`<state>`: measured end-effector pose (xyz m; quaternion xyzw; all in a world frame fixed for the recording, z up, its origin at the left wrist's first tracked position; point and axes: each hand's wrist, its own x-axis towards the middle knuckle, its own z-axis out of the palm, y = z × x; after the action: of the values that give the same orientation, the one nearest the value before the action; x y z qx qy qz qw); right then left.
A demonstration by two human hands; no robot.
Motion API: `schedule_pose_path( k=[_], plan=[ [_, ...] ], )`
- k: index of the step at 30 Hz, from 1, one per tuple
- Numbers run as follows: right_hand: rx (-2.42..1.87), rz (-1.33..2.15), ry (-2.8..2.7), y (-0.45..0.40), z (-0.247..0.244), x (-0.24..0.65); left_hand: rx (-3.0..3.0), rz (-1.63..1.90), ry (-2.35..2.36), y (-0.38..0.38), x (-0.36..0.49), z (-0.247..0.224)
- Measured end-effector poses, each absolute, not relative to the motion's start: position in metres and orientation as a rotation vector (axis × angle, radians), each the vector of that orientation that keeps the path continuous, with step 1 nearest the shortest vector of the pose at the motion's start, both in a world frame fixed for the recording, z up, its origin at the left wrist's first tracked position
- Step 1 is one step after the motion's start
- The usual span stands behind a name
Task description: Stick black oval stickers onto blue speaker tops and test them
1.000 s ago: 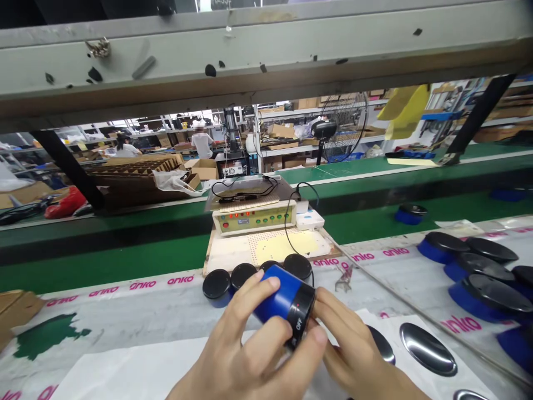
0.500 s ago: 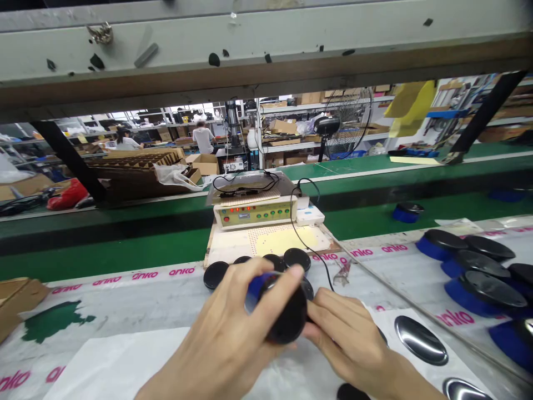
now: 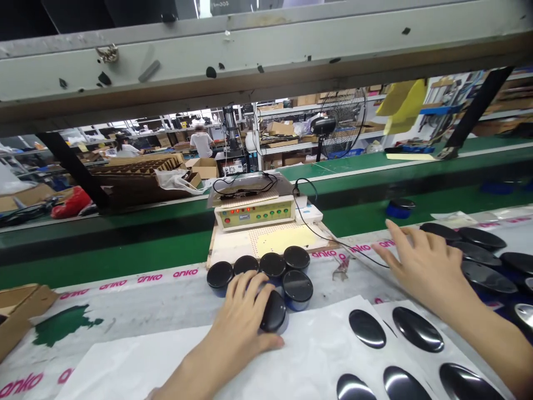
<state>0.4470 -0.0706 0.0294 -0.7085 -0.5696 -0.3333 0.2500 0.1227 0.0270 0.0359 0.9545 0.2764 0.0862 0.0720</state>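
My left hand (image 3: 245, 319) is wrapped round a round piece with a glossy black top and blue side (image 3: 273, 312), low over the white sheet. Right beside it is a cluster of similar black-topped round pieces (image 3: 297, 286), standing close together. My right hand (image 3: 428, 266) is empty, its fingers apart, reaching out at the right. Closest to that hand is another group of black-topped blue pieces (image 3: 489, 278), partly hidden behind my wrist and forearm.
Glossy black oval discs (image 3: 367, 329) lie on white sheets (image 3: 316, 355). Behind the cluster stands a control box (image 3: 254, 214) with lit buttons, its cable trailing right. One blue piece (image 3: 400, 209) sits on the green belt (image 3: 166, 241). A shelf beam (image 3: 266, 61) crosses overhead; a cardboard box (image 3: 25, 311) is at left.
The black-topped piece, held up between both hands before, is now lower, beside the cluster, in my left hand. My right hand has let go and moved right and away from me.
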Motion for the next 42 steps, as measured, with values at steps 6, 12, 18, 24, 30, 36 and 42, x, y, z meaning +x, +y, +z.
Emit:
schedule_pose_path(
  k=[6,12,18,24,30,36,42],
  plan=[
    [-1.864,-0.289,-2.036,-0.057,0.043,0.369,2.746,0.511,0.809,0.062,0.135,0.056],
    [-1.767,-0.185,-2.222,-0.039,0.012,0.316,2.703,0.397,0.685,0.096,0.147,0.037],
    [-1.738,0.166,-2.184,-0.056,0.026,0.344,2.617,0.445,0.687,0.105,0.152,0.016],
    [-1.971,0.123,-2.078,-0.057,0.030,0.367,2.551,0.636,0.714,0.093,0.158,0.032],
    [-1.509,0.213,-1.902,-0.054,0.075,0.338,2.481,0.880,0.682,0.055,0.152,0.074],
    [-1.199,0.257,-1.891,-0.029,0.101,0.306,2.503,1.094,0.721,0.039,0.144,0.088],
    [-1.124,0.312,-1.739,-0.020,0.086,0.303,2.707,1.110,0.747,0.038,0.140,0.091]
  ],
)
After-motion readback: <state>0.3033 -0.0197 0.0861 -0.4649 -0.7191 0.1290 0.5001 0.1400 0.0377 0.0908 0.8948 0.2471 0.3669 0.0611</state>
